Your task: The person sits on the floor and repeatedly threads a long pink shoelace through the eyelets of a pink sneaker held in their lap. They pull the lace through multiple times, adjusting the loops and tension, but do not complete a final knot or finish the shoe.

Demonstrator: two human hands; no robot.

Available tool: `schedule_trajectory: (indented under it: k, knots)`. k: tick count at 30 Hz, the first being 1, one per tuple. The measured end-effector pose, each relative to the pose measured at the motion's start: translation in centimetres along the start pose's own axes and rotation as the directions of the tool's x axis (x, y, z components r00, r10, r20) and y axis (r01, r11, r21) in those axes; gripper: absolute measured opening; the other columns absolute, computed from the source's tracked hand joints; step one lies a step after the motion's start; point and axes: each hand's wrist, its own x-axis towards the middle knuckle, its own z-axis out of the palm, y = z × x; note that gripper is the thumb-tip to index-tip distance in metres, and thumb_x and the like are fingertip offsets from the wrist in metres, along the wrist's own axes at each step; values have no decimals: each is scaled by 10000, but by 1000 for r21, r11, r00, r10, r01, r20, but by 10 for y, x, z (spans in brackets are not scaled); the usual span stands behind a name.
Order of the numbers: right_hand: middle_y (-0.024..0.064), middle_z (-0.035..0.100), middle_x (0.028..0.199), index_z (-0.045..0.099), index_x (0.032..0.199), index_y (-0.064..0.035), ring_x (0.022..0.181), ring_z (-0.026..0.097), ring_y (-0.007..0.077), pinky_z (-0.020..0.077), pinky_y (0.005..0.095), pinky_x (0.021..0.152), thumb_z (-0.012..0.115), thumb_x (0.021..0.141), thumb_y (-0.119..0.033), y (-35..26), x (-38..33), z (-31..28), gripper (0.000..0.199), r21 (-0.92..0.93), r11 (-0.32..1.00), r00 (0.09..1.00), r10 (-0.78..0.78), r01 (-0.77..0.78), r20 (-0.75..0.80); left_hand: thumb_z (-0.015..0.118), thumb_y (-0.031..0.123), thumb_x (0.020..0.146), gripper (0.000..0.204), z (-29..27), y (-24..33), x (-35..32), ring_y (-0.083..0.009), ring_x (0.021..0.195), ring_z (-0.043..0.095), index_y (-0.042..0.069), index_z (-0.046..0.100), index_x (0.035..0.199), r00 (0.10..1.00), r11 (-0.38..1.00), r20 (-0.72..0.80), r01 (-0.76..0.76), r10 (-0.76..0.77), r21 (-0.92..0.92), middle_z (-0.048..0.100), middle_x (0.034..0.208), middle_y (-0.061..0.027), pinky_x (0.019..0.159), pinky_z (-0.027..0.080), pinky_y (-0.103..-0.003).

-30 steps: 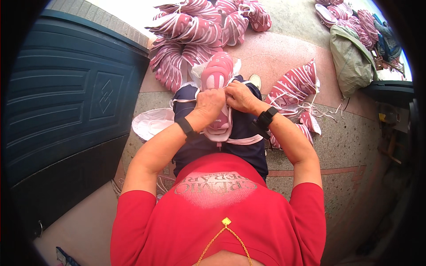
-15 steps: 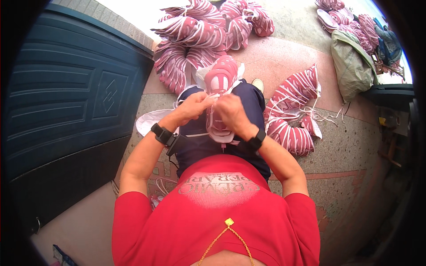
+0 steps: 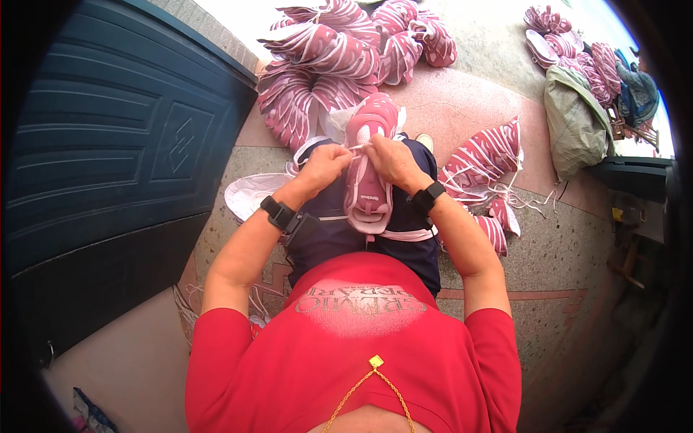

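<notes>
A pink shoe upper (image 3: 369, 189) lies lengthwise across my lap, its toe pointing away from me and its heel close to my shirt. Over its lacing area, a short stretch of white shoelace (image 3: 359, 147) runs between my two hands. My left hand (image 3: 326, 166) is closed on the lace at the left edge of the upper. On the other side, my right hand (image 3: 393, 160) pinches the lace with bent fingers, its knuckles above the upper. The fingertips partly hide the eyelets.
Bundles of pink uppers (image 3: 325, 54) are heaped beyond my knees. More stacked uppers (image 3: 482, 160) with loose laces lie on the floor to my right. A pale piece (image 3: 249, 195) sits by my left knee. A blue door (image 3: 123, 144) stands at left, a greenish sack (image 3: 575, 119) at far right.
My hands have drawn slightly apart, the right one moving up and right, showing more of the upper's heel end. The whole view has shifted a little.
</notes>
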Motion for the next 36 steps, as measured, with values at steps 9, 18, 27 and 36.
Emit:
schedule_trajectory:
  k: [9,18,27,36]
  knots:
    - [250,607,830,532,882,9,843,591,415,450,463,725,520,896,-309,-4,1,-1,319,240,951,978,206,-195,-24,552,161,858,112,7,-8,17,-333,788,592,56,586,842,858,584,-36,-317,512,747,620,827,-134,667,444,-435]
    - [249,602,815,532,884,8,828,591,412,449,461,715,505,910,-304,0,0,3,314,255,953,982,182,-165,-43,530,165,863,94,0,11,29,-317,810,566,77,554,886,853,279,256,-409,455,869,578,830,-113,699,415,-449]
    - [249,596,751,588,817,24,760,592,409,452,451,681,461,927,-309,-4,-9,-9,373,473,852,957,284,-223,-59,639,202,803,162,8,10,26,-311,791,600,44,667,778,832,556,-3,-369,555,745,626,761,-141,686,465,-422]
    - [233,628,781,656,806,-5,785,624,392,493,460,723,552,803,-199,-31,-11,-10,220,157,961,973,217,-226,73,625,170,787,202,20,6,0,-389,813,555,45,594,942,881,577,63,-361,470,733,608,797,-196,720,450,-454]
